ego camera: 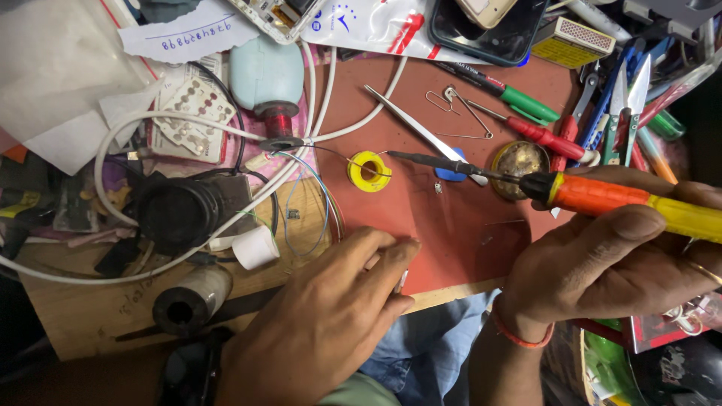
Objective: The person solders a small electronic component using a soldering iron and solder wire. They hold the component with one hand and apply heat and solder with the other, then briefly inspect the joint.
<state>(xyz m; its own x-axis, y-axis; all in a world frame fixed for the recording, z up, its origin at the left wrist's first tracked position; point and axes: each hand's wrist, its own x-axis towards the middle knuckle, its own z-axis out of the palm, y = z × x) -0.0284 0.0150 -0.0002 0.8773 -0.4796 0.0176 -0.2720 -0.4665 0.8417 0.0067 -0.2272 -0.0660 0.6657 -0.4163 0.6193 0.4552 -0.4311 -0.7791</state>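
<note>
**Soldering iron held over the red mat**

Nearest the camera, the left hand (323,323) lies flat at the near edge of the red mat (451,225), its grip released, fingertips apparently pinning something small and pale, likely to keep it from sliding. The right hand (609,263) is clenched around the orange-and-yellow soldering iron (602,195), held near-level so its dark tip reaches toward the mat's middle, close to the brass tip-cleaner tin (519,169). Just beyond sit a yellow solder spool (368,171) and tweezers (421,131). White cables (195,120) crowd the counter's left side.
</note>
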